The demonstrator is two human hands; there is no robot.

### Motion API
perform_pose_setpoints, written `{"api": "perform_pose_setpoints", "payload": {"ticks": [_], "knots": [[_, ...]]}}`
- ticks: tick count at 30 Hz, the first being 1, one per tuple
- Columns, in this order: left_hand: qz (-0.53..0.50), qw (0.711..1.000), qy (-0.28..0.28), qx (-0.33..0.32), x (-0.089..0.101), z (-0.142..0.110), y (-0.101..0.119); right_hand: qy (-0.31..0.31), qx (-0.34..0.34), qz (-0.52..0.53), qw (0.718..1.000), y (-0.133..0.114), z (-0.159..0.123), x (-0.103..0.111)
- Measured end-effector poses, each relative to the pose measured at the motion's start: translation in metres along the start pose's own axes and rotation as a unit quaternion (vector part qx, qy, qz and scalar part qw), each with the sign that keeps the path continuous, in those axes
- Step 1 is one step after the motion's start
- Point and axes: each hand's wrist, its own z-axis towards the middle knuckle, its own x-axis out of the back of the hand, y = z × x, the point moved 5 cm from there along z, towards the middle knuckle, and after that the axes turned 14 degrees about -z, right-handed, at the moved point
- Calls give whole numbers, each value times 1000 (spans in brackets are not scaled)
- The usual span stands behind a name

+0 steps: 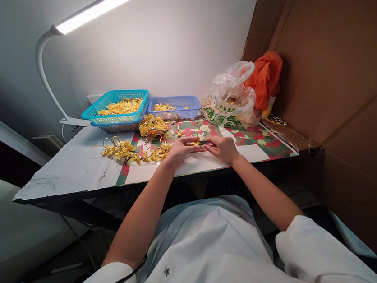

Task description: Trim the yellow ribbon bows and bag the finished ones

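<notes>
The small yellow flower piece [194,144] is in between the two hands, just above the front part of the desk [72,173], near the middle. It looks shiny, and a thin gold wire [197,133] sticks up by it. The piece is too small and too covered by fingers to see its full shape. The left hand [181,149] pinches it with the fingertips. The right hand [222,147] is bent in close, and its fingertips pinch a little dark thing [202,143] right beside it.

To the left of the hands lie more yellow flowers with curly gold wires [120,150]. Behind them is a fat bunch of yellow flowers [152,125].

The desk has a white top, and on it is a sheet with red, green and tan blotches and stars [272,143]. White shows through in places, and the left part has some scuffs. The front edge is black.

At the back, a bright blue-green basket [116,119] full of yellow bits sits on a darker blue basket [115,127]. Next to them is a light purple basket [180,114] with fewer bits. To the right are a see-through bag with green writing [230,102] and a crumpled orange bag [265,78].

A long white lamp [108,7] shines on the pale wall [164,49]. Big brown cardboard [346,60] stands on the right.
</notes>
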Motion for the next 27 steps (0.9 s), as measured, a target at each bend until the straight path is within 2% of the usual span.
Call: {"api": "perform_pose_setpoints", "payload": {"ticks": [11, 18, 22, 27], "knots": [[-19, 1000, 2, 11, 0, 0, -2, 10, 26, -53, 998, -3, -1, -4], [-11, 1000, 13, 12, 0, 0, 0, -3, 26, -46, 999, -4, 0, -5], [-4, 1000, 8, 1, -1, -1, 1, 3, 11, 0, 1000, -3, 1, -3], [2, 1000, 5, -11, -1, -2, 1, 36, -69, 145, 986, 10, -1, 1]]}}
